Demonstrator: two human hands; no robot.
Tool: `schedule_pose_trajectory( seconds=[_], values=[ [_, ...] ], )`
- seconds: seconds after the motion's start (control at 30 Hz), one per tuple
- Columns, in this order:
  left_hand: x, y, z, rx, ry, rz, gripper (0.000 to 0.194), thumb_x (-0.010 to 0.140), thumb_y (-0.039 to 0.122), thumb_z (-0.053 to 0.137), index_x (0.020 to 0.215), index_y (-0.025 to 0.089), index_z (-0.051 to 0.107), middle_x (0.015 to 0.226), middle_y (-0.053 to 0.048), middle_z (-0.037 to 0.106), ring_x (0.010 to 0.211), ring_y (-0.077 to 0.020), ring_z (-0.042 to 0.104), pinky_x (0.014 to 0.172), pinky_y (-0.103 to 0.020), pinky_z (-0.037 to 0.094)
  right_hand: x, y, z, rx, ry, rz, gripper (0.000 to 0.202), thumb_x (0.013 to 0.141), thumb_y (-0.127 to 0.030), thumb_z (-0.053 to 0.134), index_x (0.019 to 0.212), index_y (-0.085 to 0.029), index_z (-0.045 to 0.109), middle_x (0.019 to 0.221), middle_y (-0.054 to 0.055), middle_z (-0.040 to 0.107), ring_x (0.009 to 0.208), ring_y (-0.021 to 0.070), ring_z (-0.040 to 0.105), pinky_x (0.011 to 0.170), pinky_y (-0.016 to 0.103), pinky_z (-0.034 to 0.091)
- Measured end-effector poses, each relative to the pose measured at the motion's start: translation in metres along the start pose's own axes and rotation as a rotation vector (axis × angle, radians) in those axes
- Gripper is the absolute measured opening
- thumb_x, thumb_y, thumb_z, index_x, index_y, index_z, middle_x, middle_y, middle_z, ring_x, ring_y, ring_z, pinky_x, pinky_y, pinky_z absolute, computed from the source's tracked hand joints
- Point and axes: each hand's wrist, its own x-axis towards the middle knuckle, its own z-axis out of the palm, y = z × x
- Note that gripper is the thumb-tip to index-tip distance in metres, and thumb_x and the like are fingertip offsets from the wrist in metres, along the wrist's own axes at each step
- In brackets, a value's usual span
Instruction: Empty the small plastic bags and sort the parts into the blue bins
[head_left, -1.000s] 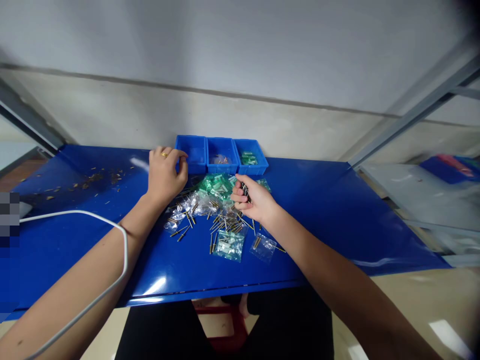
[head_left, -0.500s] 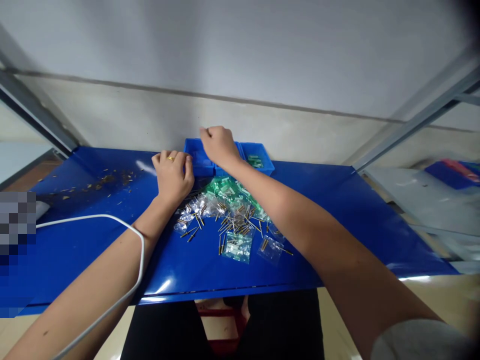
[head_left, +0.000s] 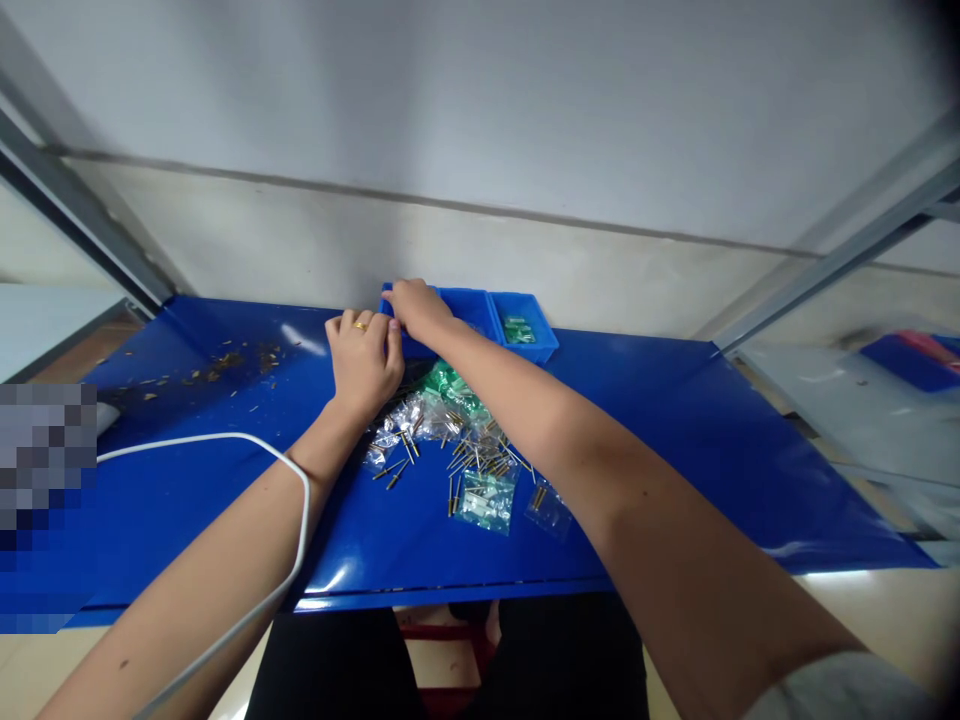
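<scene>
My left hand (head_left: pixel 365 362), with a gold ring, is at the left front corner of the left blue bin (head_left: pixel 384 298). Its fingers curl downward and their tips are hidden. My right hand (head_left: pixel 420 308) reaches over that same bin with its fingers bent together; whatever they hold is out of sight. In front of the bins lies a pile of thin metal pins (head_left: pixel 484 456) with brass-coloured ends. Green plastic bags (head_left: pixel 450 385) and small clear bags (head_left: pixel 409 415) are mixed in. A small clear bag with pale pieces (head_left: pixel 486 500) lies nearest to me.
The middle blue bin (head_left: pixel 474 307) and a right blue bin (head_left: pixel 541 347) with green pieces (head_left: pixel 517 330) stand against the wall. Brown debris (head_left: pixel 225 365) is scattered on the blue tabletop (head_left: pixel 660 420). A white cable (head_left: pixel 225 436) crosses my left forearm.
My right hand has come down from above the bins to the left bin. My left hand keeps its curled shape beside the bin. The whole view has shifted slightly.
</scene>
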Motion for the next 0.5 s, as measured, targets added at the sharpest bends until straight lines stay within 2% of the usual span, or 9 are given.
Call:
schedule_pose_trajectory(
  seconds=[0.1,0.2,0.33,0.4,0.5],
  values=[
    [0.0,0.002,0.0,0.041,-0.05,-0.03,0.032,0.12,0.035,0.047,0.096,0.024,0.065,0.101,-0.014,0.074,0.115,-0.0404,0.067,0.11,-0.057,0.043,-0.005,-0.002,0.0,-0.344,-0.052,-0.015,0.016,0.117,-0.014,0.066,0.121,-0.014,0.081,0.129,0.021,0.087,0.132,0.0329,0.08,0.118,0.04,0.059],
    [0.001,0.002,-0.001,0.065,-0.082,-0.047,0.032,0.12,0.034,0.046,0.096,0.024,0.065,0.104,-0.015,0.075,0.116,-0.0412,0.067,0.11,-0.057,0.042,-0.011,-0.006,-0.004,-0.488,-0.112,-0.066,0.023,0.115,-0.009,0.063,0.131,-0.012,0.08,0.143,0.022,0.083,0.13,0.031,0.08,0.116,0.039,0.06],
    [0.002,0.002,0.0,0.074,-0.085,-0.031,0.035,0.12,0.034,0.043,0.096,0.024,0.066,0.103,-0.016,0.075,0.113,-0.041,0.067,0.107,-0.056,0.043,-0.014,-0.007,-0.01,-0.527,-0.134,-0.126,0.025,0.111,-0.006,0.066,0.13,-0.013,0.081,0.14,0.019,0.084,0.132,0.0304,0.078,0.118,0.038,0.058],
    [0.002,0.001,0.001,0.072,-0.08,-0.027,0.035,0.12,0.034,0.044,0.096,0.024,0.067,0.102,-0.016,0.075,0.113,-0.0405,0.066,0.107,-0.055,0.043,-0.013,-0.006,-0.01,-0.502,-0.125,-0.128,0.025,0.113,-0.005,0.065,0.129,-0.014,0.082,0.135,0.018,0.086,0.129,0.0299,0.08,0.114,0.037,0.06],
    [0.002,0.001,0.002,0.063,-0.068,-0.024,0.034,0.119,0.034,0.045,0.098,0.023,0.069,0.101,-0.015,0.075,0.112,-0.0398,0.066,0.106,-0.054,0.043,-0.008,-0.006,-0.008,-0.429,-0.107,-0.096,0.018,0.119,-0.016,0.067,0.123,-0.016,0.085,0.126,0.017,0.089,0.121,0.0295,0.083,0.106,0.035,0.062]
  ],
)
